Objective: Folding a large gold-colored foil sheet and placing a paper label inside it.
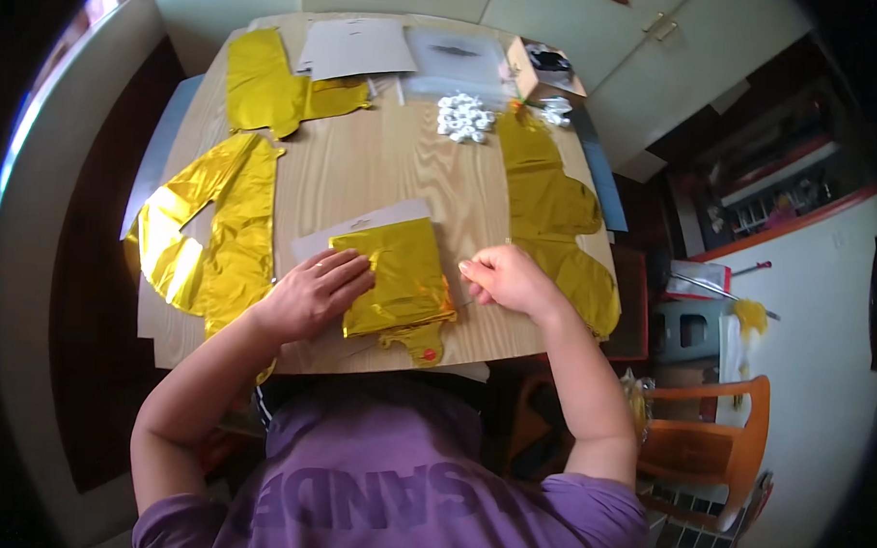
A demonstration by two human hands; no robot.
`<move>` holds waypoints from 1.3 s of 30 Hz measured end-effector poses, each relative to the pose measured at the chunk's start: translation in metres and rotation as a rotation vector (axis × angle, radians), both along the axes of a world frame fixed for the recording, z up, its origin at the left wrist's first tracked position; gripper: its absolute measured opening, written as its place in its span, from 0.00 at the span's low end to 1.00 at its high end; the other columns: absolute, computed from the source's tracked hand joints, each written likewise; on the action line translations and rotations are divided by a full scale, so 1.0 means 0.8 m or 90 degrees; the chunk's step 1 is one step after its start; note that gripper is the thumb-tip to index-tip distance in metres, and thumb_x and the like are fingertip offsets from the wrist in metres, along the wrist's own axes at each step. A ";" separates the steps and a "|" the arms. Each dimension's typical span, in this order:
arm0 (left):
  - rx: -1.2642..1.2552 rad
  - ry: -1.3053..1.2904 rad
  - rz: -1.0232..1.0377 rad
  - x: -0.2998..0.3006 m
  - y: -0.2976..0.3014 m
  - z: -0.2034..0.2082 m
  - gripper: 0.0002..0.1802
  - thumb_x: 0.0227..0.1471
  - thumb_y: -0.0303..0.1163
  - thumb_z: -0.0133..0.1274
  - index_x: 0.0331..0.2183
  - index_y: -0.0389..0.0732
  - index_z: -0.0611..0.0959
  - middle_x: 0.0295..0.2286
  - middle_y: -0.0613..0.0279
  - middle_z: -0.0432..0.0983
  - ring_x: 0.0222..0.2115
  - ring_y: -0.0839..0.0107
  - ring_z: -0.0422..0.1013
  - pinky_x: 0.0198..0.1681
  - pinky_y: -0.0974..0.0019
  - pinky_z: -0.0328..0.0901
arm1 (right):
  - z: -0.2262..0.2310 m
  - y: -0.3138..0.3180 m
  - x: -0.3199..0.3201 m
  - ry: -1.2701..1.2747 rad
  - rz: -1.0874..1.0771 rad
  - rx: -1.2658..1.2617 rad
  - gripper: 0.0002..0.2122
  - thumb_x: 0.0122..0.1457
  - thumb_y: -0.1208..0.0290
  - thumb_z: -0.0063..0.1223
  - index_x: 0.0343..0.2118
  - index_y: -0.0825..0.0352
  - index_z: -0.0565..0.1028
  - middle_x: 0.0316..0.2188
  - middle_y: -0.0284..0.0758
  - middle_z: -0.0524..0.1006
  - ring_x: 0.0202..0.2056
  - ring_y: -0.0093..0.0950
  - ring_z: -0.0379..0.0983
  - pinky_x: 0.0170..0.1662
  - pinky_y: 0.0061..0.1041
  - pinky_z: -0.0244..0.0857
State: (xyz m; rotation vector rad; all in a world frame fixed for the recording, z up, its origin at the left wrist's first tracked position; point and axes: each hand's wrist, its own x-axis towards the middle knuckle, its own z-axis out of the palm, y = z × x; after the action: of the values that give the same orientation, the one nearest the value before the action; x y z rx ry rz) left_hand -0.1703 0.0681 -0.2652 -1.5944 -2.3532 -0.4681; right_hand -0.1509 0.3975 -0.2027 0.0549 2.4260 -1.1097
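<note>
A folded gold foil balloon [400, 273] lies near the table's front edge, partly over a white card [368, 221]. A foil tab [419, 347] with a small red dot sticks out below it. My left hand [314, 294] rests on the balloon's left side, its fingers stretched out. To the right of the foil, my right hand [508, 281] is closed in a pinch just above the wood. What its fingertips hold, if anything, I cannot make out. Flat gold foil balloons lie at the left [237, 228] and at the right [547, 201].
Another gold foil balloon [271, 89] lies at the far left of the wooden table [385, 156]. Along the back are white sheets [359, 47], a clear plastic packet [453, 64] and an open box [547, 67]. A white clustered piece [464, 117] sits before them. A wooden chair [708, 438] stands right.
</note>
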 end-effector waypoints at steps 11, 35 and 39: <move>-0.045 -0.311 0.137 -0.021 0.005 0.077 0.37 0.49 0.26 0.56 0.62 0.38 0.68 0.62 0.47 0.61 0.63 0.47 0.58 0.65 0.50 0.57 | -0.024 -0.003 -0.031 0.186 -0.057 -0.031 0.07 0.61 0.71 0.59 0.36 0.70 0.81 0.25 0.29 0.79 0.25 0.16 0.72 0.31 0.20 0.68; 0.138 -0.264 0.247 -0.057 0.027 -0.004 0.19 0.51 0.32 0.61 0.46 0.42 0.83 0.39 0.55 0.75 0.44 0.54 0.72 0.51 0.55 0.66 | -0.034 -0.015 -0.176 -0.177 0.194 -0.165 0.07 0.55 0.79 0.60 0.38 0.68 0.77 0.26 0.31 0.78 0.22 0.19 0.72 0.23 0.19 0.63; 0.149 -0.220 0.233 -0.053 0.028 -0.007 0.19 0.51 0.33 0.61 0.47 0.44 0.82 0.39 0.57 0.75 0.43 0.55 0.71 0.50 0.56 0.65 | -0.032 -0.019 -0.177 -0.198 0.217 -0.147 0.07 0.55 0.80 0.60 0.37 0.68 0.77 0.26 0.31 0.78 0.23 0.20 0.73 0.22 0.19 0.63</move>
State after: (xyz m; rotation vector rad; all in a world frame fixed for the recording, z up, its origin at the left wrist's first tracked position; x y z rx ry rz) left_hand -0.2127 0.0903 -0.2710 -1.0151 -2.6378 -0.9526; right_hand -0.2925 0.3819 -0.2285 -0.2341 1.9323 -1.1201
